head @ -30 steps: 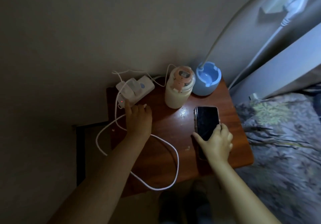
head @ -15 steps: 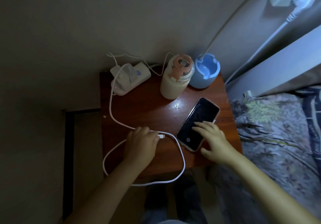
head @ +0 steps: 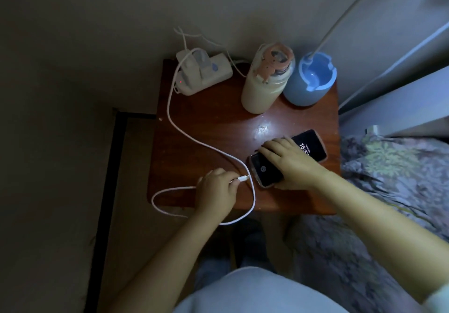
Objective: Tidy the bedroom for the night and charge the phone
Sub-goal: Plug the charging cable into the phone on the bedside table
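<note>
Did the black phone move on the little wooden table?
Yes. The black phone turned from pointing at the cream bottle to lying slantwise, its near end swung toward the white cable plug in the left hand.

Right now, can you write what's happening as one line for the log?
left hand: pinches cable plug | right hand: holds phone on table | plug: aimed at phone, not yet in | screen: lit

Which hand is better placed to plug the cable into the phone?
Left. The left hand already pinches the cable's plug, its tip pointing at the phone's near end, just short of it. The right hand lies across the phone, steadying it.
</note>
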